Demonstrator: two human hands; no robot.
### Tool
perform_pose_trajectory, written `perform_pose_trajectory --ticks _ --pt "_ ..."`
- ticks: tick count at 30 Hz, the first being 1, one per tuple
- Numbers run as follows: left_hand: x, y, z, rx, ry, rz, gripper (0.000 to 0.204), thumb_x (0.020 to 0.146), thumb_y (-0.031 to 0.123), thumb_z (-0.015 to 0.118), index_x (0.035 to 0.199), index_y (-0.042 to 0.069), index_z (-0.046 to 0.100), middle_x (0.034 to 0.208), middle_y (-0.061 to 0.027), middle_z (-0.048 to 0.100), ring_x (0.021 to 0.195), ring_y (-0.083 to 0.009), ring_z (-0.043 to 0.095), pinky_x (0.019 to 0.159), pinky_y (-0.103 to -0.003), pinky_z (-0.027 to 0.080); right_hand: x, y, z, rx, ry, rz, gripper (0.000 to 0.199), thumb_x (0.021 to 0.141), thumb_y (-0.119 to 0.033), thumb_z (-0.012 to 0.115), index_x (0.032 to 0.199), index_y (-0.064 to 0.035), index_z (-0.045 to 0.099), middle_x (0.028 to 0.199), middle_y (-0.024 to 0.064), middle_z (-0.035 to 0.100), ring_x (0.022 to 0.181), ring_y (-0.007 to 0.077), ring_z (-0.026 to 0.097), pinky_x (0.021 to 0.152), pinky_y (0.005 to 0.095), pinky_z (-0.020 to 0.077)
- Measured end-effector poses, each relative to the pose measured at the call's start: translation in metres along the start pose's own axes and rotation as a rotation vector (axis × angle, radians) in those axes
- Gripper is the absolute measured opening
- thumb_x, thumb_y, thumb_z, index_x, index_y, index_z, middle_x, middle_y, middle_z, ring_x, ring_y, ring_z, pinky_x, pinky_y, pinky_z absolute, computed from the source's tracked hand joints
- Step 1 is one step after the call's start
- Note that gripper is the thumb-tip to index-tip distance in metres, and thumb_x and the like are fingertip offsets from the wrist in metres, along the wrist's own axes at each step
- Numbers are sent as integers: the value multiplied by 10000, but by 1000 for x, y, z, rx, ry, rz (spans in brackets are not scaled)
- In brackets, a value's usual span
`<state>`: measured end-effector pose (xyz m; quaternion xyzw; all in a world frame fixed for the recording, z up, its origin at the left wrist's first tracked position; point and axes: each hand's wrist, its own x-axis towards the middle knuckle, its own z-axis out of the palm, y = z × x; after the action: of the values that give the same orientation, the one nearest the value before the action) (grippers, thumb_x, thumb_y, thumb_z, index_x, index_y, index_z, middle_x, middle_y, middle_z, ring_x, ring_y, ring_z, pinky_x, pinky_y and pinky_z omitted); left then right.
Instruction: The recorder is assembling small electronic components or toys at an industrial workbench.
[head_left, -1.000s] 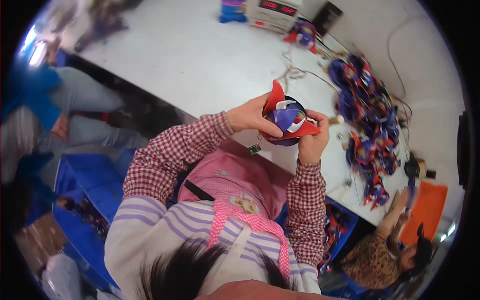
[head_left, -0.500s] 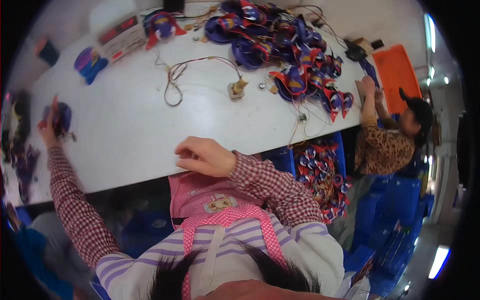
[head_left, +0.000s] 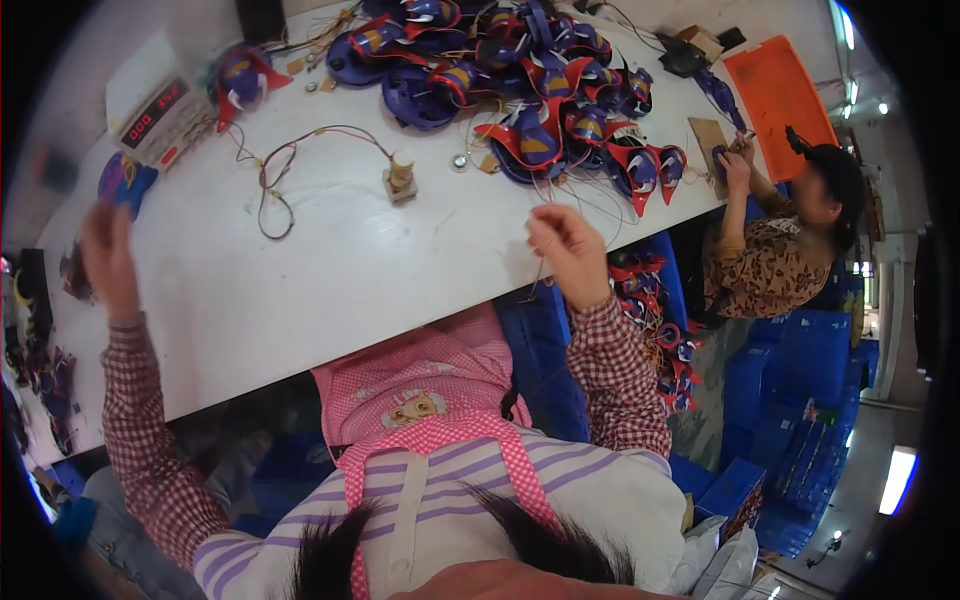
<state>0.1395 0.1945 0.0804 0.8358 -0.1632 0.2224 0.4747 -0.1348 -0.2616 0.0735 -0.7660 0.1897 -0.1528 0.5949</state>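
Observation:
My left hand (head_left: 110, 262) is lifted over the left end of the white table (head_left: 330, 300), blurred, with its fingers stretched out and nothing visible in them. Beside it lies a dark red and purple piece (head_left: 75, 270), partly hidden by the hand. My right hand (head_left: 575, 258) is at the table's front edge, fingers curled and pinched at thin wires (head_left: 537, 280) that trail from the heap; their ends are hidden by the fingers. The heap holds several purple and red plastic shells (head_left: 535, 140) with yellow and white markings and loose wires.
A wired metal block (head_left: 400, 182) stands mid-table. At the back left are a power supply with a red display (head_left: 160, 125), a purple-blue object (head_left: 125, 180) and a single shell (head_left: 243, 82). A co-worker (head_left: 770, 240) works on the right by an orange tray (head_left: 780, 95). Blue bins (head_left: 535, 345) stand below.
My left hand has come away from the purple and red piece at the left. My right hand has moved right from in front of my apron to the wires. The view has swung right.

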Motion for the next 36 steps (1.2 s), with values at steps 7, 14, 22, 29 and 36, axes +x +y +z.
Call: perform_pose_trajectory --ticks 7,14,22,29,36 --pt "-82 228 235 -446 -953 -140 472 861 279 619 1226 28 456 817 -75 603 722 -160 571 633 -274 452 85 31 -61 -182 192 -33 196 864 -117 595 1012 3 638 834 54 636 731 99 584 614 198 455" --pt "-95 246 391 161 -441 -178 894 689 593 663 1236 -63 399 1122 -227 533 927 -335 593 859 -381 477 157 56 -62 -889 224 -431 193 814 -158 560 899 -35 683 902 145 660 793 328 635 667 392 502" --pt "-89 255 376 79 -594 -256 821 691 476 700 1247 -50 403 1076 -207 567 917 -299 608 809 -355 494 159 18 -41 -1200 -35 -7 222 811 -145 529 886 7 672 889 179 653 827 345 636 681 412 505" --pt "-138 256 314 -524 -420 -127 714 658 248 742 1229 5 386 1079 -176 532 910 -260 581 808 -336 487 132 26 -59 -1103 42 -174 194 823 -190 537 792 -16 616 804 145 642 756 333 615 652 413 482" --pt "-178 267 175 -804 -223 43 776 610 54 706 1281 20 316 1169 -159 454 1002 -250 521 898 -352 439 99 18 -83 -856 383 -830 146 795 -165 624 771 -29 573 692 103 570 583 294 533 550 365 434"
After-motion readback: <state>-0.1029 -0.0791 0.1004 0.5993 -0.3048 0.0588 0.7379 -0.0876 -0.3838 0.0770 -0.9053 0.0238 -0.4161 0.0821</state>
